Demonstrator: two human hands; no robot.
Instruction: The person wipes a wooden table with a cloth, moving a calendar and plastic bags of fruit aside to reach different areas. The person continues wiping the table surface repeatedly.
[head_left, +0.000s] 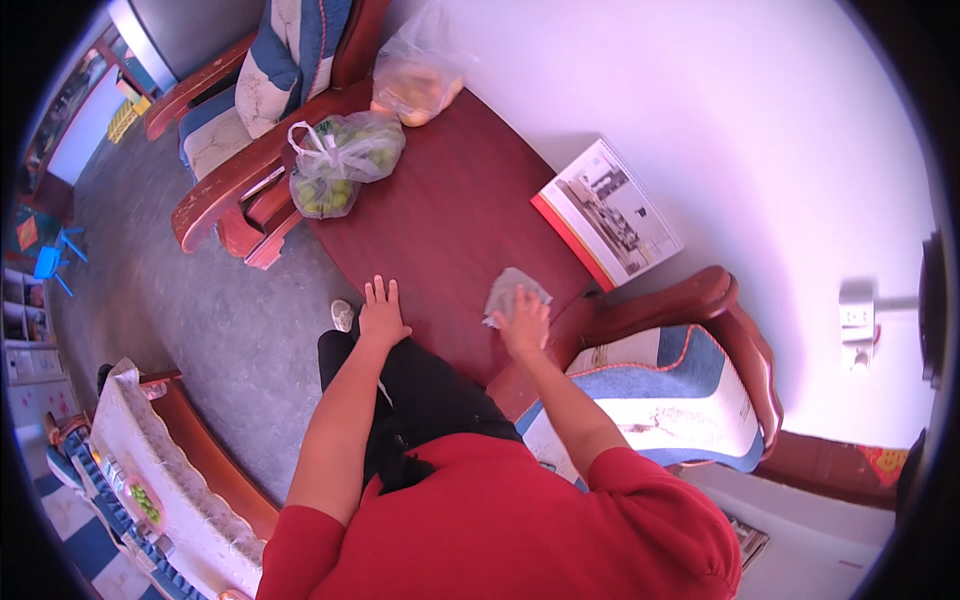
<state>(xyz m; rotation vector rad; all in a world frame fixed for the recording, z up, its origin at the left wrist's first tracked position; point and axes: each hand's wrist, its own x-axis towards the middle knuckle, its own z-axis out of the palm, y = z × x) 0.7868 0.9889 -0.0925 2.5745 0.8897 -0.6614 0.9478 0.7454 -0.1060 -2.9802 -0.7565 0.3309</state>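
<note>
My right hand (525, 324) presses a folded grey cloth (504, 291) against the dark red wooden tabletop (457, 202), near its right edge. The hand looks slightly blurred. On the table's near left edge rests my left hand (384, 313), palm down, fingers extended and nothing in it. Farther along the top, a tied clear plastic bag of green fruit (337, 161) lies at the left edge. Behind it, against the wall, stands another plastic bag with orange-yellow contents (416, 86). A spiral-bound desk calendar (611, 214) stands at the right, by the wall.
A wooden armchair with blue and white cushions (667, 397) adjoins the table on the right; another wooden armchair (225, 161) stands beyond its left end. Lower left, a cloth-covered table (180, 472) holds a plate of green fruit (144, 502). A blue stool (51, 262) stands far left.
</note>
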